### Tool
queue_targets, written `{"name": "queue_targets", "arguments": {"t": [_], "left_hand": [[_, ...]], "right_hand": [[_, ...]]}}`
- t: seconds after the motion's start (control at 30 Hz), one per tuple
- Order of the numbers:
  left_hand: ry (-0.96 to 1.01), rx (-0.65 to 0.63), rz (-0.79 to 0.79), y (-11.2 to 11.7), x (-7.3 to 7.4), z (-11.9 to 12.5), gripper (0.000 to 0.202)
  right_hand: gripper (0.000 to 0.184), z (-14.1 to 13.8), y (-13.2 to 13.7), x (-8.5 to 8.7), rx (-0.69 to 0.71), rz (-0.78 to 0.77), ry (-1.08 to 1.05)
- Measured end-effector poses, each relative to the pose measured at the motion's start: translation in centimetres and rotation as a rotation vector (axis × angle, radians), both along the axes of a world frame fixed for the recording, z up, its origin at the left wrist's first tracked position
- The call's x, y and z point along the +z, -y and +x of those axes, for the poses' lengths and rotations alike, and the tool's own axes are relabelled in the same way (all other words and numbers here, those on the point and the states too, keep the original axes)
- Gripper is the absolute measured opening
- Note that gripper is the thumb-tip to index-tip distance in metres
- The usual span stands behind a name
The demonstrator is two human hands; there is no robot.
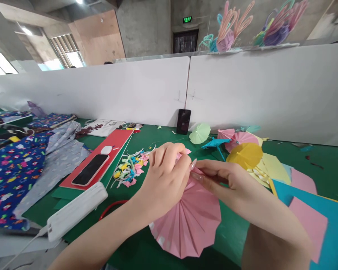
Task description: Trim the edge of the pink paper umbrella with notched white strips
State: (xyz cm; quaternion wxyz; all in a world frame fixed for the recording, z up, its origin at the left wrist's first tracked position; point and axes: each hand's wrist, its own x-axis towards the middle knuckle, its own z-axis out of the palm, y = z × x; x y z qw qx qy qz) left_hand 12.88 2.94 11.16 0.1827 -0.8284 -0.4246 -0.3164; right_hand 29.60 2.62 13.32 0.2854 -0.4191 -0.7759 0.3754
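Note:
A large pink pleated paper fan (191, 221) spreads downward beneath both hands, its folds running out from the point where the fingers meet. My left hand (166, 172) is closed around the gathered upper end of the paper, a bit of pink showing above the knuckles. From the right, my right hand (219, 174) pinches the same pink paper with thumb and fingertips, touching the left hand's fingers. White patches mark the fan's lower left edge. The gathered centre itself is hidden by the fingers.
Small paper umbrellas, among them a yellow one (245, 155) and a green one (199, 134), stand beyond my right hand. Paper scraps (132, 167) lie left. A phone (90, 170) rests on a red folder (115, 150), near a white power strip (77, 210). Blue paper (301, 198) lies right.

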Motion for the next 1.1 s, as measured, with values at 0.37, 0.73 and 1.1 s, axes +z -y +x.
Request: {"name": "queue_targets", "arguments": {"t": [0.37, 0.73, 1.1], "left_hand": [[0.016, 0.036, 0.194, -0.3, -0.1, 0.1, 0.014], [0.452, -0.109, -0.028, -0.5, 0.3, -0.7, 0.009], [0.137, -0.123, -0.344, -0.4, 1.2, -1.8, 0.012]], "right_hand": [[0.022, 0.6, 0.0, 0.4, 0.104, -0.053, -0.156], [0.022, 0.1, 0.0, 0.1, -0.006, -0.043, -0.155], [0.048, -0.4, 0.1, -0.5, -0.074, -0.039, -0.001]]}}
